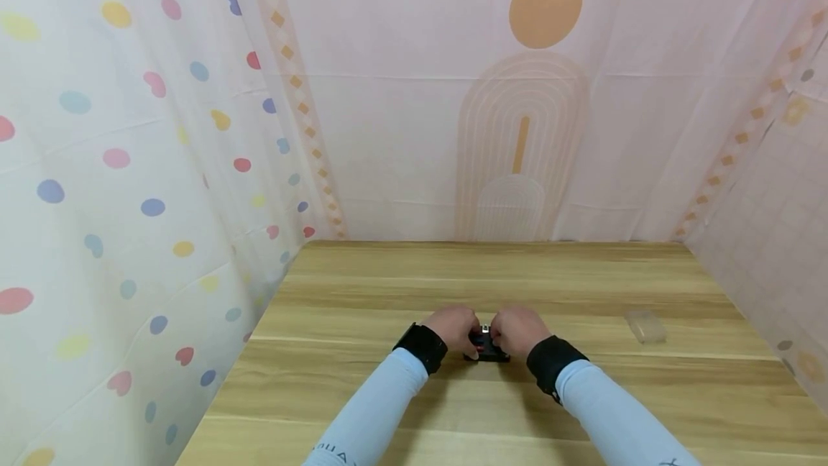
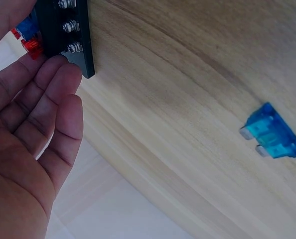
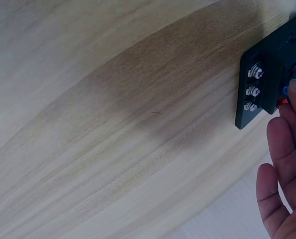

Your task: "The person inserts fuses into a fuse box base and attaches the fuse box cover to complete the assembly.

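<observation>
A black fuse block point(image 1: 494, 357) with screw terminals along its edge sits on the wooden table between the two hands. Red point(image 2: 32, 48) and blue blade fuses point(image 2: 26, 27) are seated in it. My left hand point(image 1: 455, 329) grips the block's end, fingertips against its side, the thumb over the fuses. From the other side, my right hand point(image 1: 520, 333) has thumb and forefinger pinched at a blue blade fuse point(image 3: 286, 91) in the block, largely hidden by the thumb. A loose blue blade fuse point(image 2: 273, 133) lies on the table in the left wrist view.
On the right of the wooden table point(image 1: 362, 272) lies a clear plastic case point(image 1: 645, 326). Patterned curtains point(image 1: 401, 135) hang behind the table and along both sides. The table's far edge meets the back curtain.
</observation>
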Demonstrator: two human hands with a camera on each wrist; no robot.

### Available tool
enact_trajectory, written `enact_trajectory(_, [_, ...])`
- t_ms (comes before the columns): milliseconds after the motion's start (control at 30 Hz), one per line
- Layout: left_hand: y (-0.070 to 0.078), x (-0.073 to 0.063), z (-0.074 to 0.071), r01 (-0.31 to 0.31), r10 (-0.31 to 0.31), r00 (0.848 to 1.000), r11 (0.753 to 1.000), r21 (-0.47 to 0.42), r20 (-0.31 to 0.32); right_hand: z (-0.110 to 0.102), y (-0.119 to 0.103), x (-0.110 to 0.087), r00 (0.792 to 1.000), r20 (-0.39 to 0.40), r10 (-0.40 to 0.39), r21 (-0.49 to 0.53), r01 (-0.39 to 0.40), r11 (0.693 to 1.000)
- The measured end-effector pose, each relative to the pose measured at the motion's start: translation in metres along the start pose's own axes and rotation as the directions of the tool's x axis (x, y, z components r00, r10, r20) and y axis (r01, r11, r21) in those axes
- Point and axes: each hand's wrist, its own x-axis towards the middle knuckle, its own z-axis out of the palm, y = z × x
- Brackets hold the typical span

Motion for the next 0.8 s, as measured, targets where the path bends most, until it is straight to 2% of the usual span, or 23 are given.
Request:
enact_trajectory(400, [0.0,-0.0009,0.0007,-0.007,0.007,1.0,1.0,0.001,-0.006,0.0004,-0.0011,0.0002,1.0,0.0,-0.025,-0.013,0.025,1.0])
enact_trajectory(633, [0.0014,-0.0009,-0.0021,0.002,-0.002,1.0,1.0,0.0,-0.006,0.0026,0.0018,0.0027,1.0,0.011,-0.009,-0.007,0.009,1.0])
enact_trajectory(800, [0.001,-0.0005,-0.0004,-0.019,0.019,1.0,1.0,0.012,-0.011,0.0039,0.0033,0.0027,1.0,0.014,-0.024,-0.018,0.024,1.0])
